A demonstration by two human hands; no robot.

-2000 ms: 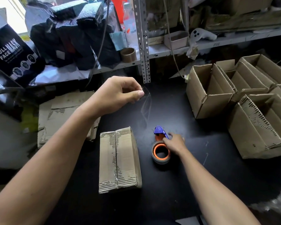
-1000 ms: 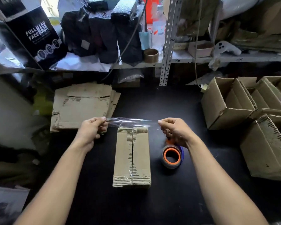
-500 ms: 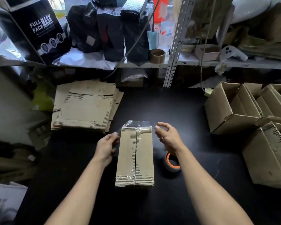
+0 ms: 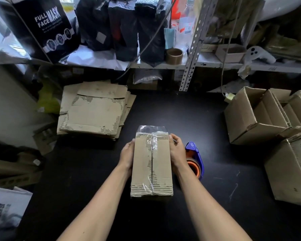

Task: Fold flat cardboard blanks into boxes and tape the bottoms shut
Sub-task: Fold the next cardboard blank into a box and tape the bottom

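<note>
Both hands, left hand (image 4: 128, 153) and right hand (image 4: 176, 150), now clasp the box (image 4: 151, 164) (tape (image 4: 151, 141) overhanging).

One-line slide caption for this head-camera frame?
Both hands, left and right, clasp the sides of a taped cardboard box on the black table, tape dispenser alongside.
</note>
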